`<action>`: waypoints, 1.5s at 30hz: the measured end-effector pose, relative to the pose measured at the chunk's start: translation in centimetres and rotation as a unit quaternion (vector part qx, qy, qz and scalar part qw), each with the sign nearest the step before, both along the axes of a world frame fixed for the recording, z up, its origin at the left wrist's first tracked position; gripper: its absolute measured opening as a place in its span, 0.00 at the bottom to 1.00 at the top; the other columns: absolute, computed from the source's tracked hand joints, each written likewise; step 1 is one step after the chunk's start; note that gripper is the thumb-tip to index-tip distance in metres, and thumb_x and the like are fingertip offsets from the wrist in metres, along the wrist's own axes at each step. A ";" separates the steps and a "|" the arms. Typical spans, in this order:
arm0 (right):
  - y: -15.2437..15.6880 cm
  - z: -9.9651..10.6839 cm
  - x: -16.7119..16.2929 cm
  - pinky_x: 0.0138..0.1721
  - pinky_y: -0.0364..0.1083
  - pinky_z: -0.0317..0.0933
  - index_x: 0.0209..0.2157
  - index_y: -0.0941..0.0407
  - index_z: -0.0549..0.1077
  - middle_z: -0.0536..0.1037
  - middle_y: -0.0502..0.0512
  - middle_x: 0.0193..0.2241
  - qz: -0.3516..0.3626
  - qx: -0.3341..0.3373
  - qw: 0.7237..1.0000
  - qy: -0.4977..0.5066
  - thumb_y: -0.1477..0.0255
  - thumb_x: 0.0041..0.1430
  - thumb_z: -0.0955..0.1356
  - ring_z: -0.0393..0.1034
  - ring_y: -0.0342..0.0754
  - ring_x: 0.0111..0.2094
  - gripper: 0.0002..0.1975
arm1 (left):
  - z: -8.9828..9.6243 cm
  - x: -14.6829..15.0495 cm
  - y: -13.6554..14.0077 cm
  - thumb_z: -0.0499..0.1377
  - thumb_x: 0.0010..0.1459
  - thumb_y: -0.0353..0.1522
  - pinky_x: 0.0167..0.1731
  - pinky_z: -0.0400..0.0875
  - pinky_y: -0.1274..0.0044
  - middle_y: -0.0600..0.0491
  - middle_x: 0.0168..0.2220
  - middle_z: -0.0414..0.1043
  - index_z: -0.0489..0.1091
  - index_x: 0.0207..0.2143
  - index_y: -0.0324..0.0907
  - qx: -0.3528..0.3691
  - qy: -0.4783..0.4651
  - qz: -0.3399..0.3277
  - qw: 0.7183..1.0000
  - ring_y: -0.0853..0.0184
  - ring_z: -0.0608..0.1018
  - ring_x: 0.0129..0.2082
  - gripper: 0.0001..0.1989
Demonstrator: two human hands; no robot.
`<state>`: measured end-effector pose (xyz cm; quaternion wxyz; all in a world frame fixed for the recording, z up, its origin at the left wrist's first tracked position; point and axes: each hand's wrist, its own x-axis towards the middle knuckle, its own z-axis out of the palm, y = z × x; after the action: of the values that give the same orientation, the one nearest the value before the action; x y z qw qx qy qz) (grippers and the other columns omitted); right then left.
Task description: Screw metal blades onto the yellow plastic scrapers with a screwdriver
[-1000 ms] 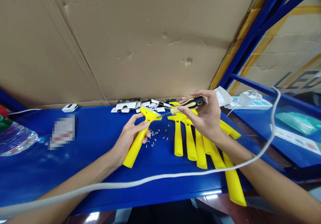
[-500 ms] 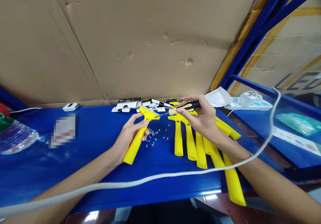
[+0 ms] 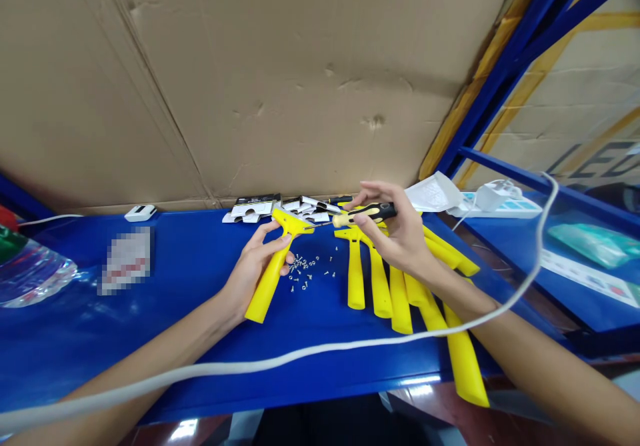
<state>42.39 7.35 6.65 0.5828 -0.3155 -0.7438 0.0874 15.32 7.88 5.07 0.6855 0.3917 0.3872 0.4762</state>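
My left hand (image 3: 257, 259) is wrapped round a yellow T-shaped plastic scraper handle (image 3: 269, 283), its head tilted up and away from me. In my right hand (image 3: 395, 226) is a screwdriver (image 3: 367, 215) with a black and cream grip, pointing left. Its thin shaft reaches the right end of the scraper handle's head; whether a screw sits at the tip is too small to tell. Small loose screws and nuts (image 3: 303, 266) lie scattered on the blue table between my hands. Several more yellow scraper handles (image 3: 356, 276) lie side by side under and beyond my right forearm.
White and black cardboard packets (image 3: 255, 207) are piled at the back against the cardboard wall (image 3: 300, 99). A white cable (image 3: 320, 349) hangs across the front. At left are a plastic bottle (image 3: 37, 269) and a small white device (image 3: 141, 213); a blue frame post (image 3: 480, 106) rises at right.
Both hands, with the scraper handle and the screwdriver, have shifted slightly left and up. The screwdriver tip stays at the head's right end.
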 end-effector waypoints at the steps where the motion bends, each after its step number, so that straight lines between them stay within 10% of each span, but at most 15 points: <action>1: 0.0 0.0 -0.1 0.60 0.62 0.74 0.64 0.48 0.67 0.79 0.57 0.53 0.028 -0.008 1.000 0.006 0.71 0.66 0.75 0.80 0.57 0.55 0.28 | 0.0 0.0 0.0 0.74 0.56 0.30 0.21 0.69 0.82 0.53 0.33 0.76 0.67 0.63 0.45 0.000 0.000 0.002 1.000 0.70 0.76 0.23 0.34; 6: 0.0 -0.2 -0.5 0.64 0.63 0.73 0.66 0.45 0.62 0.71 0.60 0.66 0.107 -0.020 0.993 0.037 0.73 0.67 0.74 0.75 0.59 0.64 0.31 | 0.2 0.0 0.0 0.74 0.56 0.30 0.21 0.69 0.82 0.53 0.34 0.76 0.67 0.62 0.45 0.001 -0.008 0.006 1.000 0.70 0.77 0.24 0.34; 13: 0.2 -0.1 -0.4 0.51 0.55 0.78 0.54 0.50 0.70 0.83 0.53 0.44 0.025 0.016 0.998 0.047 0.73 0.65 0.76 0.82 0.52 0.46 0.19 | 0.4 0.1 -0.2 0.75 0.55 0.30 0.20 0.69 0.82 0.51 0.39 0.78 0.67 0.61 0.46 0.002 -0.010 0.001 1.000 0.72 0.76 0.23 0.34; 22: 0.2 -0.3 -0.3 0.67 0.67 0.70 0.65 0.46 0.64 0.66 0.60 0.71 0.119 -0.022 0.992 0.044 0.69 0.68 0.74 0.66 0.63 0.71 0.28 | 0.5 0.3 -0.2 0.74 0.55 0.29 0.20 0.69 0.82 0.50 0.38 0.77 0.67 0.59 0.43 0.010 -0.011 0.001 1.000 0.72 0.76 0.24 0.32; 30: 0.2 -0.4 -0.2 0.53 0.57 0.78 0.58 0.49 0.69 0.84 0.53 0.44 0.023 0.004 1.000 0.018 0.71 0.65 0.77 0.82 0.54 0.47 0.23 | 0.4 0.2 0.1 0.74 0.53 0.29 0.19 0.69 0.81 0.50 0.41 0.77 0.67 0.59 0.44 0.016 -0.007 0.010 1.000 0.71 0.77 0.25 0.33; 38: 0.1 -0.5 -0.4 0.62 0.64 0.73 0.61 0.47 0.64 0.73 0.61 0.63 0.079 -0.009 0.996 0.039 0.73 0.65 0.75 0.76 0.59 0.62 0.27 | 0.3 0.3 0.0 0.74 0.55 0.29 0.19 0.70 0.81 0.49 0.43 0.78 0.67 0.57 0.43 0.023 -0.005 -0.001 1.000 0.71 0.77 0.25 0.30; 45: 0.1 -0.2 -0.4 0.49 0.57 0.77 0.54 0.49 0.69 0.83 0.53 0.42 0.009 0.012 1.000 0.024 0.72 0.65 0.77 0.82 0.53 0.44 0.20 | 0.2 0.1 0.1 0.75 0.54 0.30 0.20 0.70 0.81 0.51 0.39 0.77 0.67 0.58 0.44 0.021 0.000 -0.001 1.000 0.70 0.77 0.25 0.32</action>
<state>41.95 7.41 6.42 0.6038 -0.2994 -0.7332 0.0909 15.45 7.96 5.27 0.6779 0.4058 0.3767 0.4836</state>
